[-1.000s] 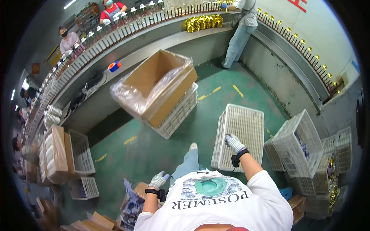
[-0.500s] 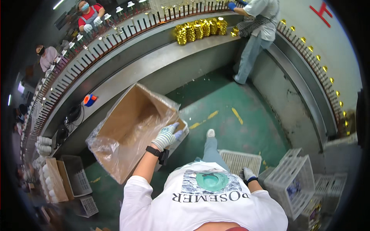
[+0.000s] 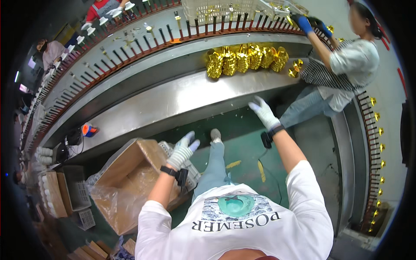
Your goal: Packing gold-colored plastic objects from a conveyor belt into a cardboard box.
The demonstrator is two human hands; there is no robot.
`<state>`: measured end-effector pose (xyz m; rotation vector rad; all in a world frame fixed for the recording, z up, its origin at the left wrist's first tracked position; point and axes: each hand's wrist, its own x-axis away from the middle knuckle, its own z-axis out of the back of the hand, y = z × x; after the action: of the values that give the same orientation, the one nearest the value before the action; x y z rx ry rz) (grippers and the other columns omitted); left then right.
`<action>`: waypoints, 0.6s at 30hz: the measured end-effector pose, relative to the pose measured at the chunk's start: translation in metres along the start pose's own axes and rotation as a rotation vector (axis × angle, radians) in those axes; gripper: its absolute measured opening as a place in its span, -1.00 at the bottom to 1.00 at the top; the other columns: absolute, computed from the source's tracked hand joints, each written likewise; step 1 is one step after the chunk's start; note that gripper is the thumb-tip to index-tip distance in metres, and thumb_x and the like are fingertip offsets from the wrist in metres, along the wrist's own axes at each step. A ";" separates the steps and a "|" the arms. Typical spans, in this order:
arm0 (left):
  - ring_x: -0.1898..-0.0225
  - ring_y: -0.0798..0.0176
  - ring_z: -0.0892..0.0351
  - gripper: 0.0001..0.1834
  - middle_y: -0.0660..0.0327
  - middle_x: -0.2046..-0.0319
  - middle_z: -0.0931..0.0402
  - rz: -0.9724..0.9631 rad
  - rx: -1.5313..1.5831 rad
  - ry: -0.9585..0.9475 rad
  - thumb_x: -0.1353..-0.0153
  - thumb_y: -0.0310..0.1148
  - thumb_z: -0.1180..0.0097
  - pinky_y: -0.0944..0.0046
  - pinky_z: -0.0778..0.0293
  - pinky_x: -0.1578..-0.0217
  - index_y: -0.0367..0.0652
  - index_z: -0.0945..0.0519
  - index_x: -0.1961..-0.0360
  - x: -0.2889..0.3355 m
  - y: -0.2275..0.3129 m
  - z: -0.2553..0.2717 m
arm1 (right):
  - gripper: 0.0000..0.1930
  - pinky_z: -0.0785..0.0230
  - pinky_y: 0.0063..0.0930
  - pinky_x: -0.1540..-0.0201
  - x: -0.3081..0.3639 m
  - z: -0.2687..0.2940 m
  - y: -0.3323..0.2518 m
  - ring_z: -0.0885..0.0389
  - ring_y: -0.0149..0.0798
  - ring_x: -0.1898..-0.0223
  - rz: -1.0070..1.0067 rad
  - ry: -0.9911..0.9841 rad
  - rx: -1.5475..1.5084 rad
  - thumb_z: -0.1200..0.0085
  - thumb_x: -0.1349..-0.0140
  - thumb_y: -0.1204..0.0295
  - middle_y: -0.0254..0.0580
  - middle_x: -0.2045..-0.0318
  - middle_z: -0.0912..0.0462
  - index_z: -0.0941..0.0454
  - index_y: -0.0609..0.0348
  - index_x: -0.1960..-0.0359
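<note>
My left hand (image 3: 183, 151), in a striped white glove, is held out with its fingers apart and nothing in it. It hovers by a white plastic crate (image 3: 193, 170) beside a cardboard box (image 3: 143, 171) lined with clear plastic. My right hand (image 3: 264, 113), gloved too, reaches forward with spread fingers, also holding nothing. Beyond it, several stacks of shiny gold cup-shaped pieces (image 3: 242, 60) stand on the metal ledge (image 3: 173, 97). A few loose gold pieces (image 3: 296, 68) sit at their right end. Neither hand touches the stacks.
At the right a co-worker (image 3: 353, 60) in blue gloves stands by the conveyor line of upright spindles (image 3: 208, 27). An orange-and-blue tape roll (image 3: 89, 130) lies on the ledge. Boxed white pieces (image 3: 51, 199) and a grey crate (image 3: 80, 193) are at the left.
My left hand has come off the box's edge. My right hand has left the crate at lower right and swung forward. The view has moved nearer the ledge and the gold stacks.
</note>
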<state>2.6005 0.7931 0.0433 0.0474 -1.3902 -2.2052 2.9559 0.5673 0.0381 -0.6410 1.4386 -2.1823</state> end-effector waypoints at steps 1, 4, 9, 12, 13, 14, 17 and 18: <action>-0.29 -0.05 -0.39 -0.22 -0.17 -0.24 -0.40 -0.041 0.027 0.079 -0.23 -0.03 -0.21 0.12 -0.31 -0.27 -0.35 -0.32 -0.32 -0.051 0.003 0.003 | -0.17 -0.14 -0.27 -0.38 -0.052 -0.008 -0.040 -0.30 0.02 -0.36 0.013 -0.034 0.067 -0.28 -0.17 0.12 0.25 -0.31 -0.33 -0.22 0.41 -0.34; -0.34 -0.16 -0.26 -0.01 -0.20 -0.29 -0.29 -0.109 0.016 0.242 -0.07 0.07 -0.34 0.05 -0.21 -0.34 -0.32 -0.22 -0.37 -0.218 0.016 0.000 | -0.09 -0.11 -0.20 -0.39 -0.195 -0.039 -0.061 -0.26 0.07 -0.37 0.062 0.025 -0.017 -0.34 -0.11 0.14 0.25 -0.33 -0.30 -0.14 0.38 -0.37; -0.29 -0.13 -0.30 0.13 -0.16 -0.28 -0.25 -0.046 0.114 0.422 0.14 0.12 -0.47 0.05 -0.29 -0.28 -0.36 -0.24 -0.33 -0.458 0.034 -0.051 | -0.12 -0.24 -0.22 -0.32 -0.363 -0.076 -0.002 -0.37 0.13 -0.29 -0.049 0.149 0.250 -0.35 -0.02 0.11 0.27 -0.26 -0.38 -0.25 0.33 -0.32; -0.12 -0.03 -0.49 0.00 -0.09 -0.12 -0.45 0.074 0.271 0.375 0.16 0.01 -0.52 0.11 -0.43 -0.16 -0.36 -0.35 -0.22 -0.532 -0.012 -0.071 | -0.12 -0.32 -0.24 -0.25 -0.398 -0.108 0.023 -0.48 0.10 -0.19 -0.148 0.075 0.372 -0.37 0.00 0.10 0.26 -0.14 -0.51 -0.27 0.34 -0.29; -0.02 0.04 -0.58 -0.10 -0.03 -0.03 -0.55 0.068 0.400 0.278 0.15 -0.07 -0.53 0.15 -0.50 -0.09 -0.36 -0.41 -0.14 -0.554 -0.029 -0.088 | -0.13 -0.34 -0.24 -0.23 -0.408 -0.109 0.056 -0.52 0.09 -0.15 -0.127 0.086 0.369 -0.40 0.03 0.11 0.24 -0.10 -0.54 -0.30 0.36 -0.25; -0.02 0.04 -0.58 -0.10 -0.03 -0.03 -0.55 0.086 0.404 0.256 0.15 -0.07 -0.53 0.15 -0.50 -0.09 -0.36 -0.41 -0.14 -0.565 -0.022 -0.103 | -0.15 -0.37 -0.27 -0.20 -0.417 -0.098 0.072 -0.56 0.02 -0.10 -0.142 0.094 0.402 -0.44 0.05 0.14 0.17 -0.06 -0.57 -0.34 0.38 -0.21; 0.10 0.22 -0.62 -0.32 0.09 0.11 -0.62 0.002 0.599 0.326 0.13 -0.25 -0.54 0.25 -0.54 -0.01 -0.31 -0.49 0.01 -0.575 -0.013 -0.132 | -0.22 -0.44 -0.34 -0.10 -0.435 -0.071 0.103 -0.61 -0.12 0.04 -0.184 -0.006 0.243 -0.46 0.05 0.18 0.05 0.05 -0.63 -0.38 0.40 -0.14; 0.10 0.22 -0.62 -0.32 0.09 0.11 -0.62 0.020 0.599 0.325 0.13 -0.25 -0.54 0.25 -0.54 -0.01 -0.31 -0.49 0.01 -0.578 -0.010 -0.138 | -0.24 -0.46 -0.37 -0.06 -0.441 -0.063 0.109 -0.62 -0.17 0.10 -0.159 -0.053 0.144 -0.46 0.04 0.19 0.02 0.09 -0.65 -0.39 0.40 -0.11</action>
<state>3.1348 0.9414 -0.1709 0.5714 -1.7812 -1.5991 3.2801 0.8357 -0.1444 -0.7782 1.2273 -2.3467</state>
